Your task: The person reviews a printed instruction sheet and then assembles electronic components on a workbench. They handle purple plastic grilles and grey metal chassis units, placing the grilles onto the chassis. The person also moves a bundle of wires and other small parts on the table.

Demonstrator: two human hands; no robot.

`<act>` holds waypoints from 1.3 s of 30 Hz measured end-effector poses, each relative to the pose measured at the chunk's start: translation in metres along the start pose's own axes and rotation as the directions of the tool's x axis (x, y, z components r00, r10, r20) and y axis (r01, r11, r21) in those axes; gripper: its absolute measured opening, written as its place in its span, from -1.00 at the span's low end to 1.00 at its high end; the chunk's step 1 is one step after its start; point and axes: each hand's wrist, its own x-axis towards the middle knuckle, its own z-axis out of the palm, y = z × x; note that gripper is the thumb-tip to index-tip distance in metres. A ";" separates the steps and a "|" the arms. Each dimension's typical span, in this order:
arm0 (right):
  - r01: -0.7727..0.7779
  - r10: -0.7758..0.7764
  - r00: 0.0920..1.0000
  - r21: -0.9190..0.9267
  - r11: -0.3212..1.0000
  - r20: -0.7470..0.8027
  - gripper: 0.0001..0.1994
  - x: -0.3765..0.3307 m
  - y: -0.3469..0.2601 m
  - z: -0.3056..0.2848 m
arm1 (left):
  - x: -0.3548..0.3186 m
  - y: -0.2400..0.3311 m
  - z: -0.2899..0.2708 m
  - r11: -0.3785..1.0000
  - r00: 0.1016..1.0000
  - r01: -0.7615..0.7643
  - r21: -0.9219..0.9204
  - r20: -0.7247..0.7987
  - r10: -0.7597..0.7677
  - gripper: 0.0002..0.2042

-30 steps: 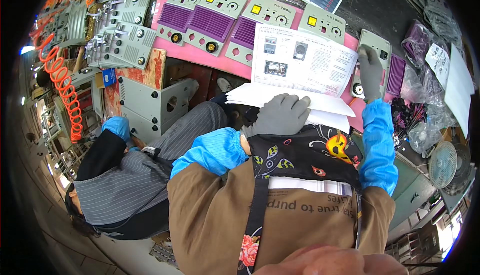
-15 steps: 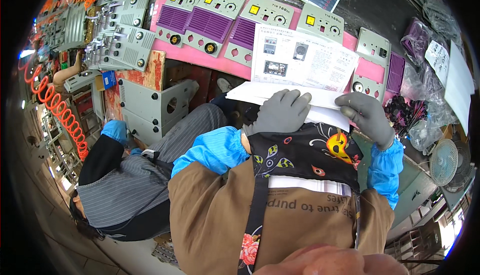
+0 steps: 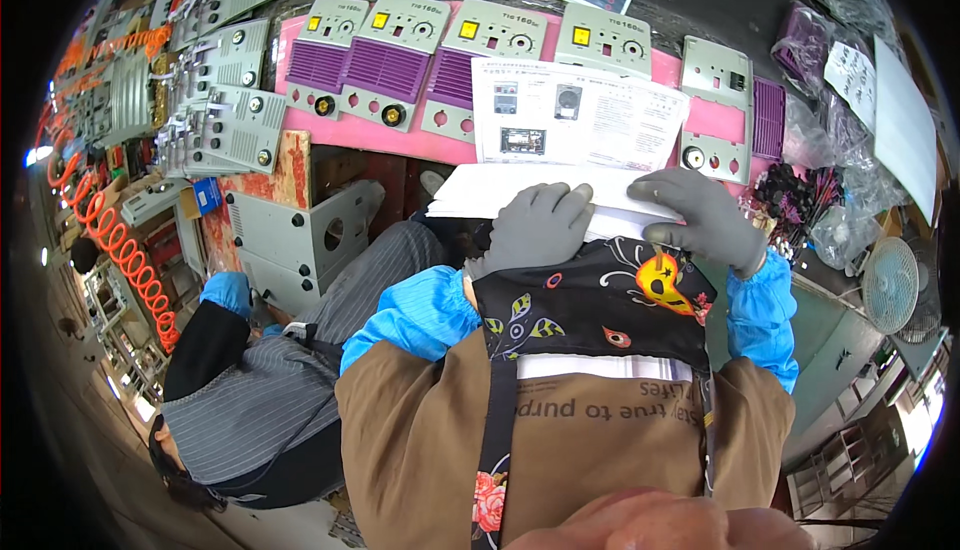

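A bundle of white paper sheets (image 3: pixel 480 190) lies over my lap at the bench's near edge. My left hand (image 3: pixel 540 227), in a grey glove, is closed over its near side, fingers together on top and thumb hidden. On the right end, my right hand (image 3: pixel 702 214), also gloved, has the paper between thumb and bent fingers. Just beyond both hands, a printed sheet with pictures and text (image 3: pixel 580 115) lies against the front panels. A black patterned apron (image 3: pixel 590 300) covers my lap below the paper.
Grey and purple front panels (image 3: pixel 395 65) stand in a row on a pink mat (image 3: pixel 425 147). At right lie wire bundles (image 3: pixel 790 190), plastic bags and a fan (image 3: pixel 890 283). Grey casings (image 3: pixel 300 225) and a seated co-worker (image 3: pixel 260 400) are at left, near a coiled orange hose (image 3: pixel 125 250).
My view has shifted slightly, so the bench items sit further left. My right hand has moved inward over the paper, closer to my left hand, which stays on the sheets.
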 end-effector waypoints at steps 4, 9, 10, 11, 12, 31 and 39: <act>-0.072 0.075 0.996 0.054 0.996 -0.054 -0.68 -0.004 0.009 0.012 | 0.001 0.000 0.002 1.000 0.999 -0.007 0.006 -0.033 0.007 -0.77; -0.125 0.124 0.974 0.006 0.992 -0.192 -0.81 -0.001 0.013 0.017 | 0.007 -0.002 -0.004 0.999 0.999 -0.032 0.012 -0.039 0.033 -0.78; -0.184 0.193 0.964 0.068 0.981 -0.180 -0.82 0.000 0.012 0.016 | 0.008 -0.004 -0.004 0.999 0.998 -0.041 0.018 -0.038 0.042 -0.78; -0.241 0.260 0.951 0.130 0.962 -0.164 -0.83 0.003 0.010 0.013 | 0.009 -0.004 -0.005 0.998 0.998 -0.050 0.024 -0.037 0.051 -0.78; -0.300 0.329 0.933 0.188 0.935 -0.145 -0.85 0.004 0.009 0.011 | 0.010 -0.005 -0.006 0.999 0.999 -0.047 0.026 -0.023 0.047 -0.78; -0.326 0.439 0.895 0.564 0.759 -0.074 -0.67 0.025 0.054 0.020 | 0.026 -0.019 0.003 0.998 0.998 -0.056 0.038 -0.014 0.057 -0.83; -0.442 0.508 0.861 0.510 0.738 0.012 -0.76 0.024 0.059 0.023 | 0.023 -0.026 0.015 0.996 0.990 -0.091 0.023 0.115 0.087 -0.81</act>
